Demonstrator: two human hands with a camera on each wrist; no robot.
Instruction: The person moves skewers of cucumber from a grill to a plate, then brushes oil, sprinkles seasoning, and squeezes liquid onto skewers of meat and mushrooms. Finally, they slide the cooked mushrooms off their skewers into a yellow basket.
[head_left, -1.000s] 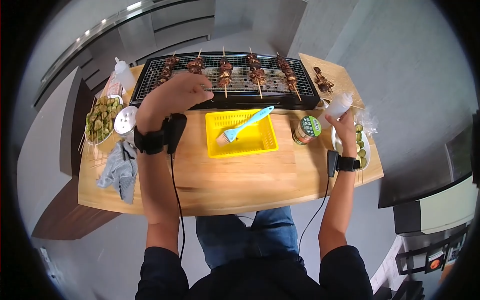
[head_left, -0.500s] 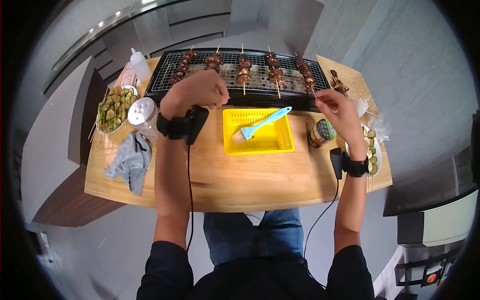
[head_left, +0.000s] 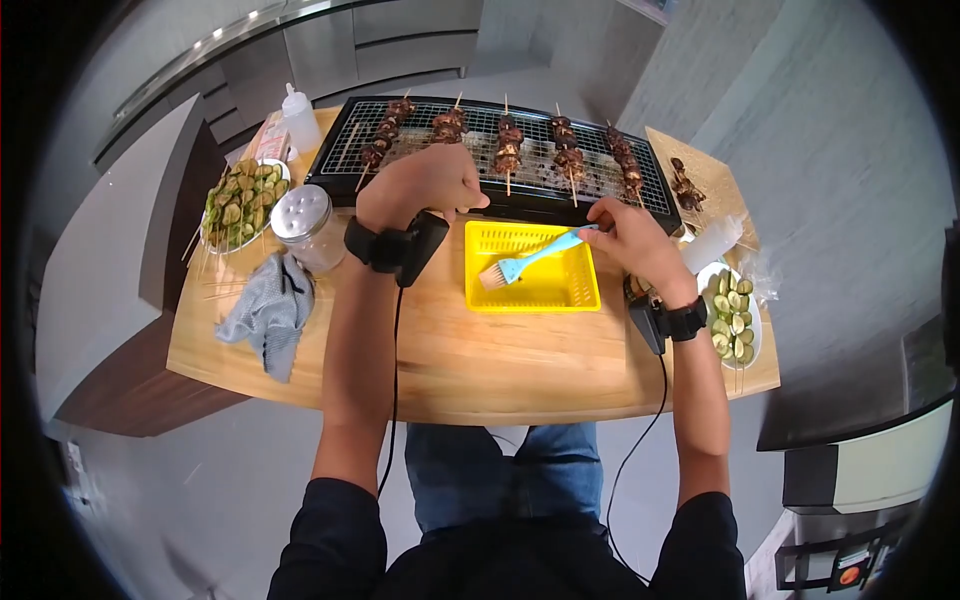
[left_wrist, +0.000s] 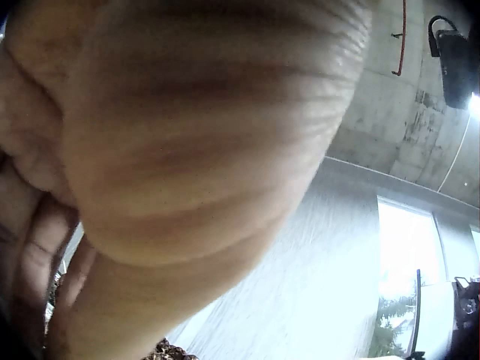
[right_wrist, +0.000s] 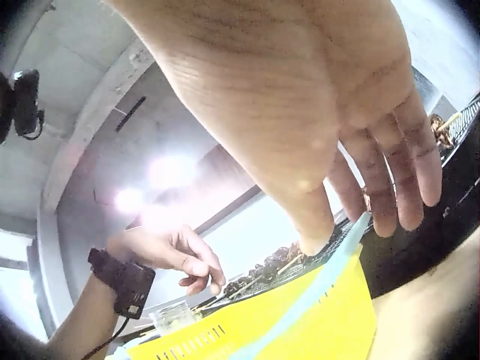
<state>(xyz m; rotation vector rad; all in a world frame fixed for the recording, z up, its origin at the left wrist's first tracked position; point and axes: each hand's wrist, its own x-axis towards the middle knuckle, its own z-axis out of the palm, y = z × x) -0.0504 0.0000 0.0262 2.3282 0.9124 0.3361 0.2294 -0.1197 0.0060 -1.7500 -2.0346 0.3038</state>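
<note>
Past the near edge of the pale wooden table, a slotted yellow plastic basket is sitting midway between the left and right edges. Inside it, a light-blue brush with pale tan bristles is lying aslant: its bristles are pointing toward the basket's left edge, while its long axis is running away and rightward, the handle rising over the far edge near the far right corner.

That handle end is lying at your right hand, which is clearly the nearer one. Your right forearm is slanting in from the table's right side, and thumb and fingers are standing either side of the handle's tip, extended rather than wrapped round it; you cannot tell whether they are touching it.

Your left hand is hanging beyond the basket's far left corner, well apart from the brush, fingers loosely bent and holding nothing visible.

Farther off, a black rectangular grill with wire mesh is stretching along the table's far edge, carrying browned meat skewers.
</note>
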